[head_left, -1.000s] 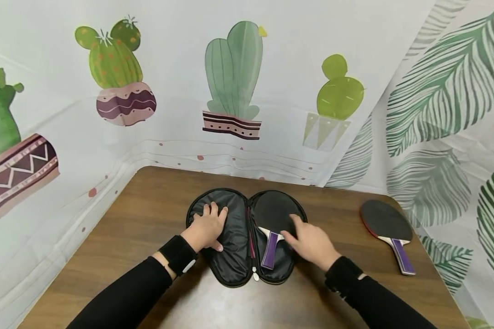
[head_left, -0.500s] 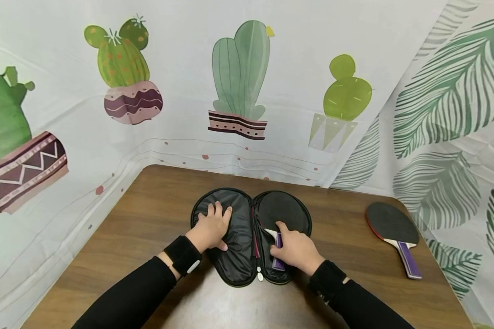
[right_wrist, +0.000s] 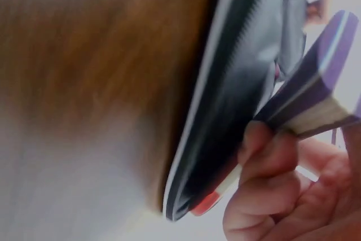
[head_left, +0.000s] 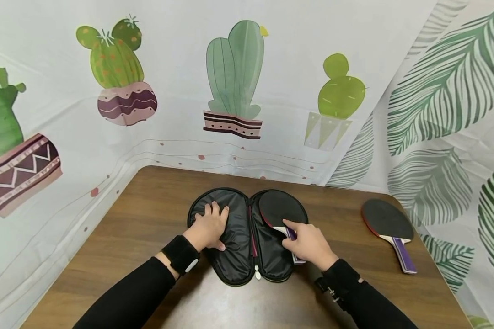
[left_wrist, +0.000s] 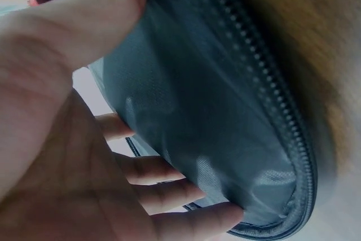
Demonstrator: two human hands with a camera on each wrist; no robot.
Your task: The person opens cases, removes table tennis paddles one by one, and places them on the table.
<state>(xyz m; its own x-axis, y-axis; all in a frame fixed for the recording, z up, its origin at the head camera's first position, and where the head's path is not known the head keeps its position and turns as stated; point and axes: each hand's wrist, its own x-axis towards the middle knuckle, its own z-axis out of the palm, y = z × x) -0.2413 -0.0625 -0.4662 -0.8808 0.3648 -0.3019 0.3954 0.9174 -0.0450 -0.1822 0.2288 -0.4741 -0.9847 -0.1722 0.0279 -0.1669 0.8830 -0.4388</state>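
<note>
A black zip-up paddle case [head_left: 234,267] lies unfolded on the table in the head view. On its left half rests my left hand [head_left: 207,230], fingers spread flat; the left wrist view shows those fingertips [left_wrist: 225,215] on the dark cloth beside the zip. Over the right half is a table tennis paddle [head_left: 281,208] with a black face and red edge. My right hand [head_left: 310,244] grips its purple and white handle. In the right wrist view, curled fingers [right_wrist: 268,179] hold that handle [right_wrist: 302,94], whose end sticks out past them.
A second table tennis paddle [head_left: 387,219] lies black face up near the table's right edge. The wooden table [head_left: 156,201] meets a white cloth backdrop [head_left: 177,91] printed with cacti and leaves. A silver zip pull [head_left: 257,275] sits at the case's front fold.
My right hand has come down onto the paddle's handle and taken hold of it. The handle has swung to the right, past the case's edge. My left hand stays on the case.
</note>
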